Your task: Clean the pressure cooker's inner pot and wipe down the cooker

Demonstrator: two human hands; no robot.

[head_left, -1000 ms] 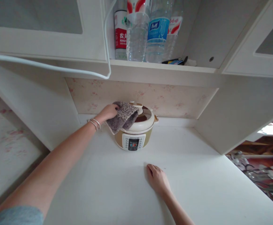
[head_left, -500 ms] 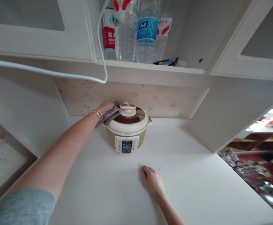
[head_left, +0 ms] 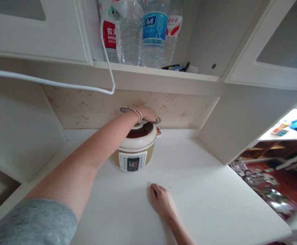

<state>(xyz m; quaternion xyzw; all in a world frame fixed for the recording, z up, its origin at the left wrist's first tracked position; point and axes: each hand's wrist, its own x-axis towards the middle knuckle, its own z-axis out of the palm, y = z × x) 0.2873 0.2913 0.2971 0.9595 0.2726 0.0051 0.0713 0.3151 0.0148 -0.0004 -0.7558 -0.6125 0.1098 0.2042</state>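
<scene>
My left hand (head_left: 148,115) reaches over the lid of a cream and gold electric pressure cooker (head_left: 138,144), closed on a grey-brown patterned cloth (head_left: 155,120). The cloth lies over the top of the lid, and my wrist and forearm hide the lid handle and the cooker's left side. A control panel with a dark display faces me. My right hand (head_left: 163,200) rests on the white counter (head_left: 199,200) in front of the cooker, fingers curled in, with nothing visible in them.
Above, an open shelf (head_left: 128,67) holds several clear plastic bottles (head_left: 153,37) and small dark items. A white cable (head_left: 61,84) hangs across the left, below the cabinet door. Side panels bound the counter, and a floral-papered wall (head_left: 181,105) stands behind the cooker.
My left hand has moved with the cloth from the cooker lid's left edge rightward across its top. My right hand stays on the counter. The view has shifted slightly.
</scene>
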